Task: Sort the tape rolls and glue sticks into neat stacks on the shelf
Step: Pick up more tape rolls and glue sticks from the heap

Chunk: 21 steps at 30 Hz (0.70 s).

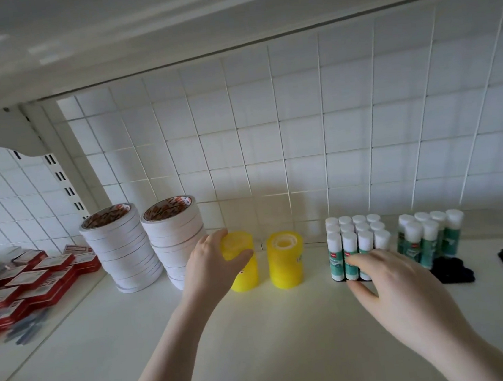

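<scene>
Nearly sorted: gripped left yellow tape stack [241, 261] with left hand [213, 264]; touched glue sticks [353, 243] with spread, empty right hand [396, 283].

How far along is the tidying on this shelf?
Mostly done, it seems. Two white tape stacks and one yellow stack stand upright. The left hand grips the other yellow stack, and the right hand touches the glue stick block. The smaller glue group looks looser.
</scene>
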Motion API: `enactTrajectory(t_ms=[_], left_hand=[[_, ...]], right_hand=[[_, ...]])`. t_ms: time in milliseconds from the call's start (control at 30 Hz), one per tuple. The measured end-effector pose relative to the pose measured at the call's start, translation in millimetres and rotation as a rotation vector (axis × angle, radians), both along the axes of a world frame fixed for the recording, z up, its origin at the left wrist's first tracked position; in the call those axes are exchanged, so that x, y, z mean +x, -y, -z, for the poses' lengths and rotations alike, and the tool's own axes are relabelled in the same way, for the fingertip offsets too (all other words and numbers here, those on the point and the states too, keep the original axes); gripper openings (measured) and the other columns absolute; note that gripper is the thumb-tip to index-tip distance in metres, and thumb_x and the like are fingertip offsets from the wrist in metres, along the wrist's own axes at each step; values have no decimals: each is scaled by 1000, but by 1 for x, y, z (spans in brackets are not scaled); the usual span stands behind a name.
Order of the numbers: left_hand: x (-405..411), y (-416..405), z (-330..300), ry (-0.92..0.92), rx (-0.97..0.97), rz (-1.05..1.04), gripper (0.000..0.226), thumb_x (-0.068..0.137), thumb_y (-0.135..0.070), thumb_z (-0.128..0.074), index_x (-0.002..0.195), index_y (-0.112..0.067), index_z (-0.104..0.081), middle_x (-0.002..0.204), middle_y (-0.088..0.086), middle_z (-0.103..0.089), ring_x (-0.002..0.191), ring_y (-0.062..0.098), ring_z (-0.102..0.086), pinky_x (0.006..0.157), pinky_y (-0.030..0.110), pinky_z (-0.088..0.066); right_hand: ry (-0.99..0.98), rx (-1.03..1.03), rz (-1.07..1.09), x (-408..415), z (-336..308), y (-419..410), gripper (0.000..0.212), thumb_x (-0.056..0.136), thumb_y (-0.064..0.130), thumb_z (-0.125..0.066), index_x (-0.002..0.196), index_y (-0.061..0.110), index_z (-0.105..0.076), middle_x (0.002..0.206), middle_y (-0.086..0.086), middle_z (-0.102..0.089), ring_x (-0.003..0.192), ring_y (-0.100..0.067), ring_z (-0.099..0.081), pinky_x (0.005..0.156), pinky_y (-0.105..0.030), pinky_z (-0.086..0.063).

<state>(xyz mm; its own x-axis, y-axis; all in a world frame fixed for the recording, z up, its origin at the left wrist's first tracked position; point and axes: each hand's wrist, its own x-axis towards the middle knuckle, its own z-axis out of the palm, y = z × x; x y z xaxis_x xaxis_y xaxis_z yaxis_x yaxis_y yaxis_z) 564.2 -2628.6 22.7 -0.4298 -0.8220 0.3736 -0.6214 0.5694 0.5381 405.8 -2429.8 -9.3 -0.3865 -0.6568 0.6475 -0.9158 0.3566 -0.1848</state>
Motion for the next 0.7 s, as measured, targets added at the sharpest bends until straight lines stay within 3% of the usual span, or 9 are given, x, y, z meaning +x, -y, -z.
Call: enactTrajectory(t_ms=[133, 300, 400, 467, 700], left_hand=[[4, -2, 1, -55, 17, -6, 58, 75, -37, -74, 125, -14, -56, 112, 5, -62, 102, 21, -55, 78, 26, -38], [12, -21, 6, -57, -78, -34, 59, 77, -36, -73, 129, -16, -52, 121, 1, -56, 109, 19, -52, 79, 22, -35], [25, -42, 15, -45, -197, -76, 54, 79, -35, -71, 126, -17, -54, 117, 0, -57, 105, 22, -53, 75, 24, -36], [33, -57, 21, -14, -241, -85, 52, 78, -31, -72, 124, -14, -57, 115, 3, -59, 104, 27, -55, 79, 32, -42], [40, -102, 26, 45, -277, 23, 46, 77, -26, -73, 119, -11, -60, 110, 6, -61, 100, 30, -56, 78, 37, -47]], right_hand=[[27, 17, 4, 2, 0, -2, 26, 52, 12, -86, 70, 13, -67, 60, -1, -60, 54, -25, -59, 43, -31, -46], [85, 139, 47, 1, 3, -7, 26, 54, 16, -86, 70, 14, -66, 59, -1, -59, 55, -27, -59, 44, -33, -45], [76, 216, 136, 0, -3, -13, 12, 72, 23, -73, 79, 15, -66, 71, -2, -63, 70, -27, -60, 55, -33, -43], [64, 248, 170, -1, -11, -18, 14, 84, 29, -60, 93, 18, -64, 87, -1, -65, 86, -25, -61, 65, -33, -43], [77, 216, 309, 4, -15, -58, 25, 88, 29, -53, 107, 17, -63, 100, -5, -64, 95, -26, -58, 75, -33, -44]])
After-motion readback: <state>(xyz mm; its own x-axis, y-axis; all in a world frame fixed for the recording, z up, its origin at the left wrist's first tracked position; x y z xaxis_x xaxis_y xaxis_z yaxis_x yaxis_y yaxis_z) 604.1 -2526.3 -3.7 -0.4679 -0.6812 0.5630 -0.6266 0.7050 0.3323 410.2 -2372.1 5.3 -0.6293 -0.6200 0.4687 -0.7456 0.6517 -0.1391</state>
